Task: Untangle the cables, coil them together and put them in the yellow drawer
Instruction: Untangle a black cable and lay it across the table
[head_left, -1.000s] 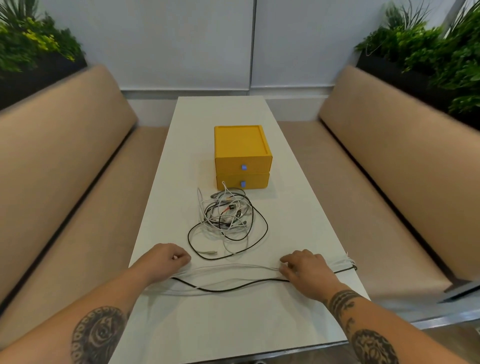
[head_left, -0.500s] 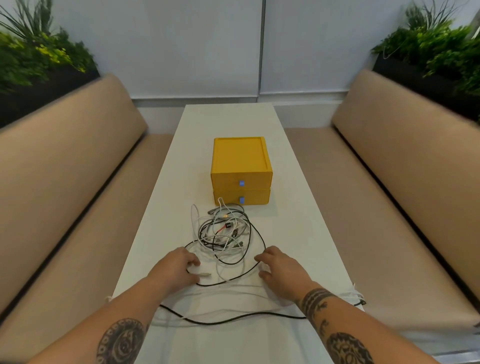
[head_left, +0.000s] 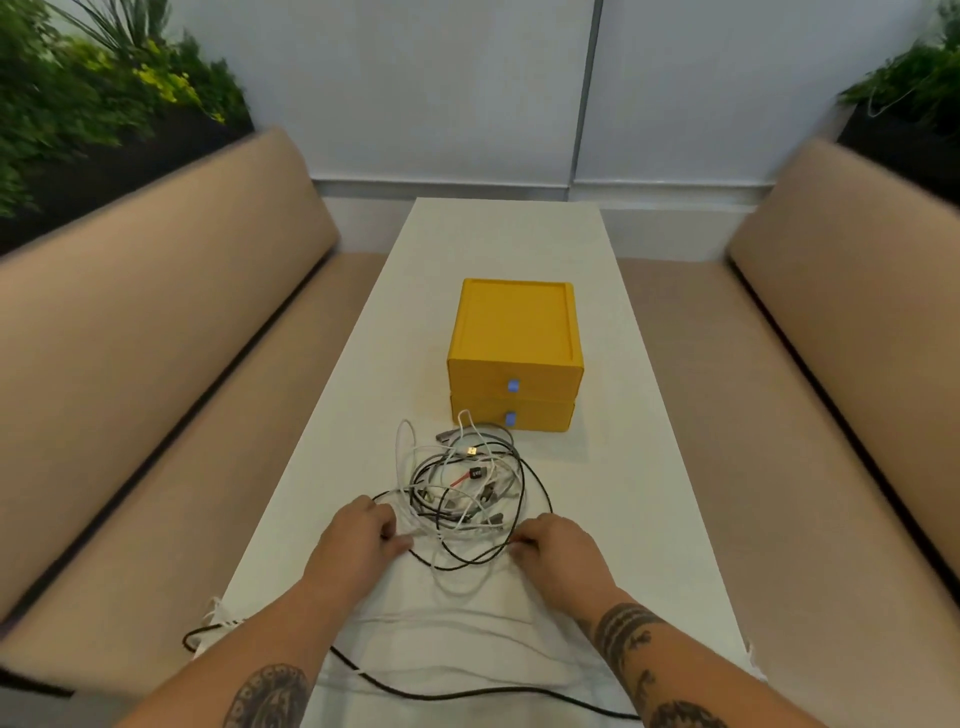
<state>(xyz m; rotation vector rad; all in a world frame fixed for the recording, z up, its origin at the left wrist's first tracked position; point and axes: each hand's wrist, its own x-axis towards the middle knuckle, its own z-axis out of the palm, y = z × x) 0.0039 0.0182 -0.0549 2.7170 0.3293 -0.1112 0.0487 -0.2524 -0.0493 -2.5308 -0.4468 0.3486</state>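
A tangle of white, grey and black cables (head_left: 462, 493) lies on the white table (head_left: 613, 467), just in front of the yellow two-drawer unit (head_left: 514, 358), whose drawers are both closed. My left hand (head_left: 356, 538) is at the tangle's left edge, fingers and thumb curled round strands there. At the tangle's right edge my right hand (head_left: 561, 551) pinches the black loop with its fingertips. Straightened cables lie across the table near me under my forearms: white ones (head_left: 447, 623) and a black one (head_left: 467, 693).
Beige benches (head_left: 171, 374) run along both sides of the narrow table, with planters (head_left: 78, 104) behind their backrests. Cable ends hang over the table's left edge (head_left: 208, 623). The table's far half (head_left: 504, 244) is bare.
Both hands left the straightened cables near the front edge and moved forward to the tangle, closing on its left and right sides. The camera also shifted forward.
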